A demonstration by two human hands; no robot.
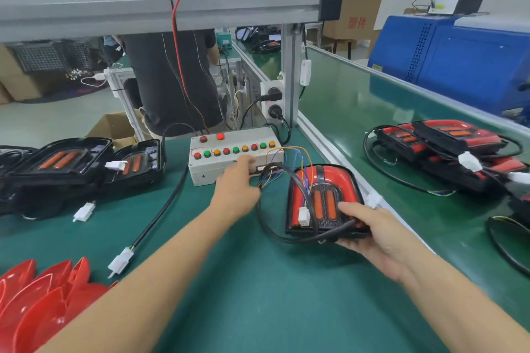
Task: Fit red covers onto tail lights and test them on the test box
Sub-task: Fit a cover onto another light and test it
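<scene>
A tail light (321,198) with a red cover fitted lies on the green bench, tilted up at its near edge. My right hand (375,233) grips that near right corner, thumb on top. Its black cable (272,226) loops left toward the white test box (229,157), which carries a row of red, green and amber buttons. My left hand (236,186) reaches to the front of the test box, fingers curled at the bundle of coloured wires there; what they pinch is hidden.
Uncovered black tail lights (71,166) sit at the left, loose white connectors (120,262) lie in front of them, and stacked red covers (43,304) fill the bottom left. Finished lights (447,152) lie on the conveyor at the right. A person (172,80) stands behind the bench.
</scene>
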